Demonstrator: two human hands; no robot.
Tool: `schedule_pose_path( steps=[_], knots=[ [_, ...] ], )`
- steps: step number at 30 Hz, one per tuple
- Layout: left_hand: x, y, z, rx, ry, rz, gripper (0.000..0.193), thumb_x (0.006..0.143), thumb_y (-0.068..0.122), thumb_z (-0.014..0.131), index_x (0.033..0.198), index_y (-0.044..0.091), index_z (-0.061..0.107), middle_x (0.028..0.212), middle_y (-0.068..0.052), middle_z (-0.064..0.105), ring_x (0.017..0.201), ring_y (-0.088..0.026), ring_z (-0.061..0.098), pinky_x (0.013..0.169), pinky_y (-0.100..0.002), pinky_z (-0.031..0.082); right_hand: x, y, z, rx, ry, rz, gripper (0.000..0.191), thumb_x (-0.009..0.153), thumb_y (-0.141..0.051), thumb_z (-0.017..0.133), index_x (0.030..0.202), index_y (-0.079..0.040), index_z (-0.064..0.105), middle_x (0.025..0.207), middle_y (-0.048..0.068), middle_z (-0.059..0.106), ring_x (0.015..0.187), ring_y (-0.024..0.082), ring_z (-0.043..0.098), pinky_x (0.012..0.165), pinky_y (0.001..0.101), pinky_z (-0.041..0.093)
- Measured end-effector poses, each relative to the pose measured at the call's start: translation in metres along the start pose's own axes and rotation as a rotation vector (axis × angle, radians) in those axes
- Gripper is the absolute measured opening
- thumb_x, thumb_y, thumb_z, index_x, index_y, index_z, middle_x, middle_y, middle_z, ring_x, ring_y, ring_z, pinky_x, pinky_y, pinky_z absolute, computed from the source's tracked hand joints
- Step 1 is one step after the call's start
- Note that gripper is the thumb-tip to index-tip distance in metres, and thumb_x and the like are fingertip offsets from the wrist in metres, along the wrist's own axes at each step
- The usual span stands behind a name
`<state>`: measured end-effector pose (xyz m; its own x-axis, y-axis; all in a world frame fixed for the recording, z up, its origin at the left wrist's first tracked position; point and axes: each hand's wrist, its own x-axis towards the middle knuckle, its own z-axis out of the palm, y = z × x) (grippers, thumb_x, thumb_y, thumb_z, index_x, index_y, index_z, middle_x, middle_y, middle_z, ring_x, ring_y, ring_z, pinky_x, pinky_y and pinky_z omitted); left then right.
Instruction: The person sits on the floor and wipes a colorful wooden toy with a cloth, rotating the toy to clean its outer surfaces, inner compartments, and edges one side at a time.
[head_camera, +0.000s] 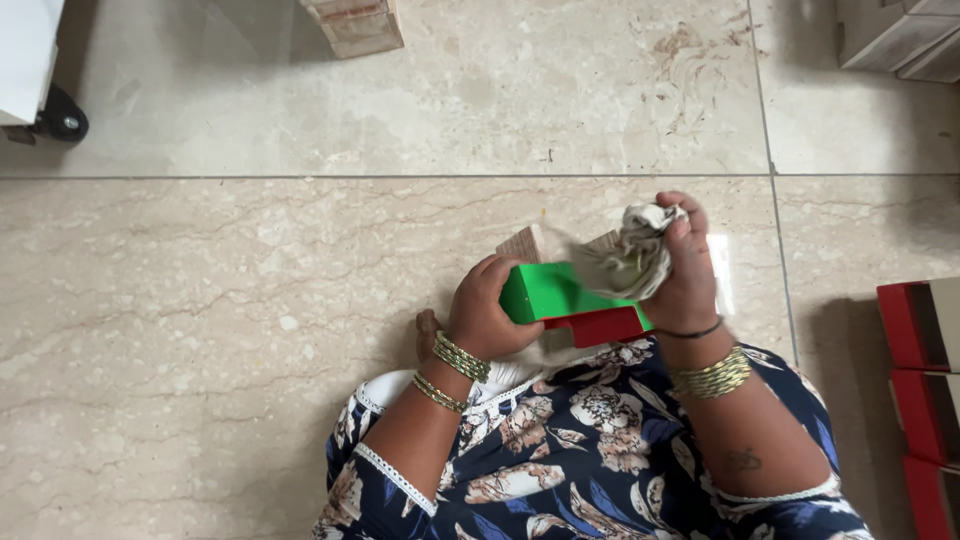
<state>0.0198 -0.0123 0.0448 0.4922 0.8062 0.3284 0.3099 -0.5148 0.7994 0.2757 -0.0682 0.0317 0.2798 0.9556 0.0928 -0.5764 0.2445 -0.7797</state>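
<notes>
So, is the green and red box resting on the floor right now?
No, the green and red box is held up above the lap by the left hand, while the right hand grips a crumpled cloth.

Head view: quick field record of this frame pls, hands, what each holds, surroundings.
left hand: grips the left end of the green and red box
right hand: clutches a crumpled cloth above the box
box position: held over the lap, off the floor
floor: beige marble tiles
right edge: stack of red boxes
top left: black caster wheel
wrists: gold bangles
</notes>
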Motion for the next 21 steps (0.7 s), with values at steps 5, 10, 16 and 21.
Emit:
schedule_pose_path(
  steps=[5,10,16,21],
  knots=[
    [-0.003,-0.009,0.003,0.075,0.018,0.025,0.063,0.062,0.027,0.083,0.115,0.003,0.061,0.109,-0.019,0.066,0.101,-0.038,0.066,0.087,-0.045,0.056,-0.012,0.017,0.060,-0.828,-0.288,-0.175,0.024,0.099,-0.020,0.067,0.120,-0.011,0.061,0.117,0.010,0.068,0.119,0.031,0.064,0.099,0.0428,0.053],
    [-0.006,-0.008,0.007,0.044,0.024,0.028,0.062,0.068,0.028,0.083,0.119,0.001,0.060,0.111,-0.020,0.067,0.103,-0.038,0.067,0.088,-0.045,0.056,-0.020,0.006,0.087,-1.268,-0.504,-0.411,0.028,0.084,-0.022,0.076,0.102,-0.006,0.063,0.126,0.020,0.061,0.119,0.041,0.059,0.102,0.0517,0.045],
    [-0.004,-0.007,0.006,0.043,-0.024,-0.035,0.051,0.065,0.024,0.082,0.108,0.004,0.062,0.104,-0.018,0.067,0.098,-0.038,0.068,0.084,-0.043,0.058,-0.018,0.011,0.089,-1.333,-0.336,-0.215,0.022,0.091,-0.016,0.072,0.109,-0.006,0.066,0.110,0.016,0.064,0.100,0.035,0.065,0.086,0.0455,0.053],
    [-0.003,-0.012,0.006,-0.002,0.027,0.020,0.050,0.065,0.018,0.079,0.112,0.007,0.065,0.107,-0.016,0.069,0.101,-0.035,0.069,0.089,-0.042,0.058,-0.002,0.016,0.058,-1.570,-0.177,-0.167,0.021,0.092,-0.016,0.068,0.111,-0.009,0.068,0.104,0.019,0.067,0.097,0.041,0.064,0.082,0.0490,0.052]
  ],
)
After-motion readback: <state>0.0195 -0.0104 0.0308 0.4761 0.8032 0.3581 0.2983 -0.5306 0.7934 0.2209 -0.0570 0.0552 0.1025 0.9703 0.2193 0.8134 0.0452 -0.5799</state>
